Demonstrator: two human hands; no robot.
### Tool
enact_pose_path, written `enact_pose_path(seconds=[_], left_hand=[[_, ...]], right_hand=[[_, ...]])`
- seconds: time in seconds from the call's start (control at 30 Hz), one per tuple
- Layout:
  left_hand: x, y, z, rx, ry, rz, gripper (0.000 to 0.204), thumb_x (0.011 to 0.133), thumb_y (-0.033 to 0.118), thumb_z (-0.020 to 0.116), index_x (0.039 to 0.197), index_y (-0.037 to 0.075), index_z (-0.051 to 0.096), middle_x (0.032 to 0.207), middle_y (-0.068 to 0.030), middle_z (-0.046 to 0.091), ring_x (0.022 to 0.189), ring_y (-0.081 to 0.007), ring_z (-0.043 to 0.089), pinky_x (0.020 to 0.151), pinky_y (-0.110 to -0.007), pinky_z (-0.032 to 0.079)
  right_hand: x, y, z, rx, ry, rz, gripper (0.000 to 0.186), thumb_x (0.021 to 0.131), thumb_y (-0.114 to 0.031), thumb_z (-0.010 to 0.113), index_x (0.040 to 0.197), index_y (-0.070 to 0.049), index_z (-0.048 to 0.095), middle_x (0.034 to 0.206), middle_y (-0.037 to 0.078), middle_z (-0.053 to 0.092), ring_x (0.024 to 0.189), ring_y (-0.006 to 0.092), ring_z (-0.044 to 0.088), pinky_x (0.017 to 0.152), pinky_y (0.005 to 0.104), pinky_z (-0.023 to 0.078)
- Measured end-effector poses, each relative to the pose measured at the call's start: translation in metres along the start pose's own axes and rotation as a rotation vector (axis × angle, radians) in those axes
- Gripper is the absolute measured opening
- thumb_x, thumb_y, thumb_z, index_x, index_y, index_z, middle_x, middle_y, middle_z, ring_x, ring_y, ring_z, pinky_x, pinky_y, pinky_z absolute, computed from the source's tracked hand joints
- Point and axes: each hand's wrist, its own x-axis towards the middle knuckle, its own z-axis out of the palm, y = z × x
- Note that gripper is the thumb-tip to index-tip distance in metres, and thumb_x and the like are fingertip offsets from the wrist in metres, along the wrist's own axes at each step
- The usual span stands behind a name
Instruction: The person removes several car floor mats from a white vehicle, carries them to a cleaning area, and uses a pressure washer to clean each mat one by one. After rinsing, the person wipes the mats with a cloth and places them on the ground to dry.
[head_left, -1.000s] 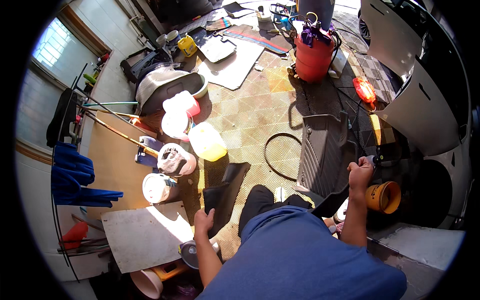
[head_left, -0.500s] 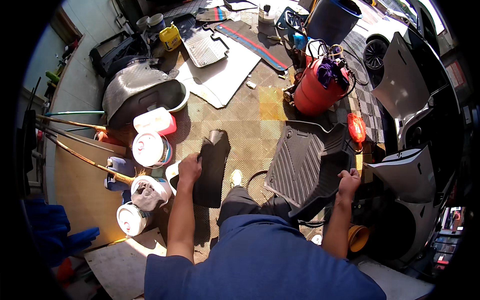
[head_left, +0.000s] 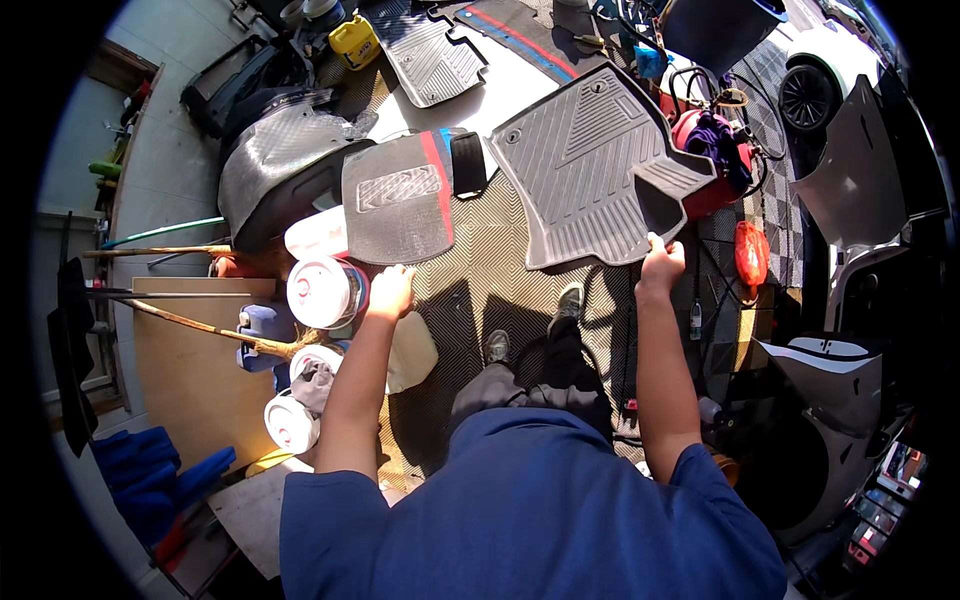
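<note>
My left hand (head_left: 393,290) is closed on the near edge of a dark carpet mat (head_left: 398,225) with a heel pad and red and blue stripes, held up ahead of me; a black flap shows at its far right. My right hand (head_left: 660,265) grips the near edge of a large grey ridged rubber floor mat (head_left: 575,160), also held out and lifted. White lidded buckets (head_left: 318,290) and a pale jug (head_left: 408,355) stand beside my left arm. My shoes (head_left: 566,302) show on the patterned floor below.
Ahead lie a white sheet (head_left: 415,120), another rubber mat (head_left: 428,65) and a striped mat (head_left: 510,35). A red tank (head_left: 712,200) with purple cloth stands right of them, near white car panels (head_left: 840,150). Wooden poles (head_left: 180,318), a board (head_left: 175,370) and a grey liner (head_left: 275,185) crowd the left.
Both hands have moved forward and up, lifting the two mats away from my body. The left mat now shows its striped side. The surroundings have shifted in view as my head moved.
</note>
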Motion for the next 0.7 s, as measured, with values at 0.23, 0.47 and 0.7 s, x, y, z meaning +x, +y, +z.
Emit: enact_pose_path(seconds=[0.23, 0.47, 0.7], left_hand=[[-0.125, 0.087, 0.148, -0.540, -0.645, -0.589, 0.020, 0.087, 0.026, 0.067, 0.098, 0.013, 0.078, 0.088, -0.0088, 0.077, 0.079, -0.0218, 0.073, 0.078, -0.040, 0.057], [-0.192, 0.163, 0.174, -0.872, -0.866, -0.732, 0.016, 0.093, 0.006, 0.061, 0.086, 0.010, 0.075, 0.073, -0.0046, 0.070, 0.066, -0.0176, 0.065, 0.065, -0.036, 0.054], [0.044, 0.109, 0.137, -1.056, -0.753, -0.932, 0.014, 0.094, 0.004, 0.060, 0.090, 0.009, 0.073, 0.070, -0.0028, 0.068, 0.067, -0.0178, 0.065, 0.064, -0.036, 0.052]], right_hand=[[0.027, 0.193, -0.111, -0.537, -0.262, 0.665, 0.013, 0.091, -0.015, 0.065, 0.082, -0.006, 0.063, 0.061, 0.010, 0.060, 0.049, 0.0189, 0.059, 0.039, 0.0312, 0.045], [0.114, 0.189, -0.282, -0.654, -0.154, 0.938, 0.015, 0.094, -0.018, 0.060, 0.097, -0.006, 0.068, 0.074, 0.010, 0.066, 0.051, 0.0182, 0.059, 0.043, 0.0328, 0.047], [0.214, 0.141, -0.279, -0.215, 0.013, 0.818, 0.009, 0.097, -0.014, 0.055, 0.099, -0.008, 0.061, 0.077, 0.006, 0.062, 0.055, 0.0141, 0.058, 0.043, 0.0291, 0.045]])
